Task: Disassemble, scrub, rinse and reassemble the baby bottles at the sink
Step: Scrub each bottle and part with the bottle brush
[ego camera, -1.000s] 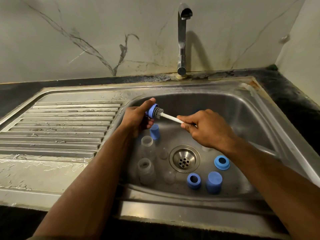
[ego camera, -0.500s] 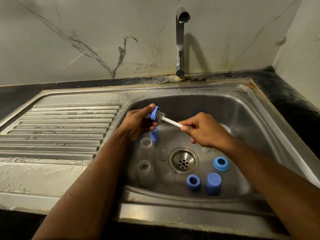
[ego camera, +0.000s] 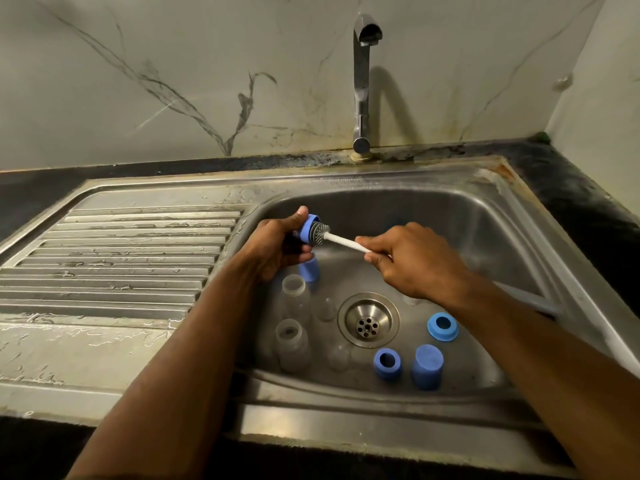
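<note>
My left hand [ego camera: 277,245] grips a blue bottle collar ring [ego camera: 307,232] over the sink basin. My right hand [ego camera: 415,261] pinches the white handle of a small brush [ego camera: 343,241], whose grey bristle head sits at the ring's opening. On the basin floor stand two clear bottles [ego camera: 292,344], one behind the other at the left. Clear teats [ego camera: 327,308] lie near the drain, faint against the steel. A blue cap [ego camera: 427,365] and two blue rings [ego camera: 387,363] sit at the front right. Another blue cap [ego camera: 309,270] stands under my left hand.
The steel sink [ego camera: 450,216] has a drain [ego camera: 368,320] in the middle and a ribbed, wet draining board [ego camera: 121,258] on the left. A tap [ego camera: 362,81] rises behind the basin, with no water running. Dark counter edges the sink at the back and right.
The brush head and ring have stayed together while both hands shifted slightly. The parts in the basin have not moved.
</note>
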